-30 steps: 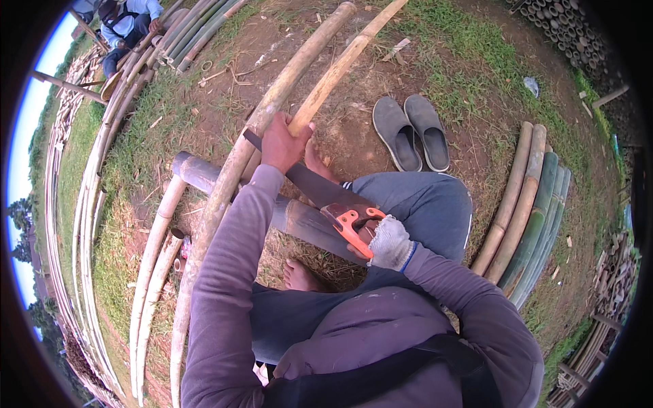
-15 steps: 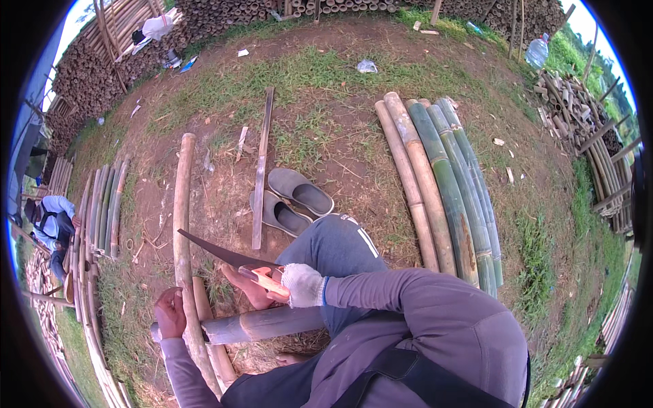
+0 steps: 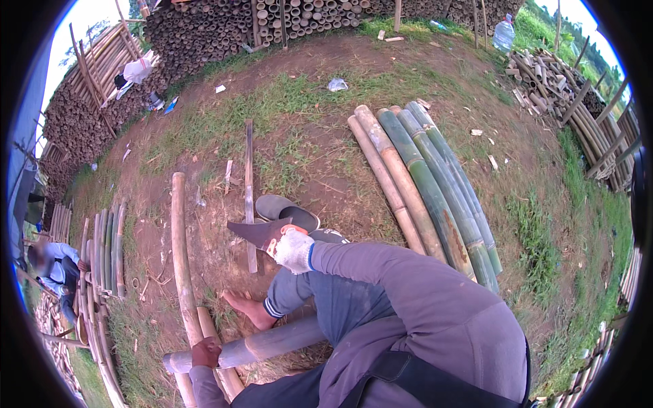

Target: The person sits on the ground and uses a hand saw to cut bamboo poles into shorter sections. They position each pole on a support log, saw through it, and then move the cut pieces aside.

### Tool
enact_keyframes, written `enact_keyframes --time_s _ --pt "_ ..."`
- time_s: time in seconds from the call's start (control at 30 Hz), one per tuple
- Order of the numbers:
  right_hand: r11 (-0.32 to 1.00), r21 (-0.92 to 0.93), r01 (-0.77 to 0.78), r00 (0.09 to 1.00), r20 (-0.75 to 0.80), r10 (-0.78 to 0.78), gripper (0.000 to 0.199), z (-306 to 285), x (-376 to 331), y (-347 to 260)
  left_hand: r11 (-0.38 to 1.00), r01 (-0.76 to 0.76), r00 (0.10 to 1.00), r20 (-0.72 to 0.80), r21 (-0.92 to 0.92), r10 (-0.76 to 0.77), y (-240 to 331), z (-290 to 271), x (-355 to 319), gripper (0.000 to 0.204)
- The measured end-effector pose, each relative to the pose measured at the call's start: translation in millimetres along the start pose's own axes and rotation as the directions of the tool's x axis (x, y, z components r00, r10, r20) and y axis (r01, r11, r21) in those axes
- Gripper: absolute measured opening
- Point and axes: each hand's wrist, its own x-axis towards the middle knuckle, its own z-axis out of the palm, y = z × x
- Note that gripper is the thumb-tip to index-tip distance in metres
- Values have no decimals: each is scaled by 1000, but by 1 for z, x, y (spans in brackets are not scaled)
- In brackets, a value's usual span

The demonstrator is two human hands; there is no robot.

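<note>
1. R hand (image 3: 294,250), gloved, mid-frame: fingers closed round the saw (image 3: 255,233) by its handle, blade aimed left, roughly crosswise to the pole (image 3: 182,258) but apart.
2. L hand (image 3: 206,352), lower left, is nearer, touching the pole; can't tell finger curl tbh.
3. Pole runs roughly up-down, left of saw.

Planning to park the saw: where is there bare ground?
Widest: grass and dirt between the slat and the bamboo bundle, beyond the slippers. Narrower: dirt strip between the slat and the pole. Crowded: around the slippers, and at the left hand by the thick bamboo.
</note>
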Motion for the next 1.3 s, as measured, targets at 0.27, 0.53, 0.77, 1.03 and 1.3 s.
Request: enact_keyframes --time_s 0.27,0.53,0.77,1.03,1.3 --pt "999 -36 -33 998 -62 31 56 -4 0 -14 999 -11 1000 6 37 11 -35 13 -23 43" --pt "996 -56 -63 996 55 66 58 -2 4 -17 985 -28 997 75 170 16 -60 8 -26 25" --pt "996 -76 -44 997 61 49 62 9 2 -12 999 33 999 -29 -12 -33 -39 14 -37 34" --pt "997 -58 -51 995 81 56 66 -3 2 -15 997 71 997 3 38 -72 -36 10 -55 44" --pt "998 -6 -57 995 78 57 65 -1 0 -14 992 120 992 30 38 -121 -34 10 -64 47"
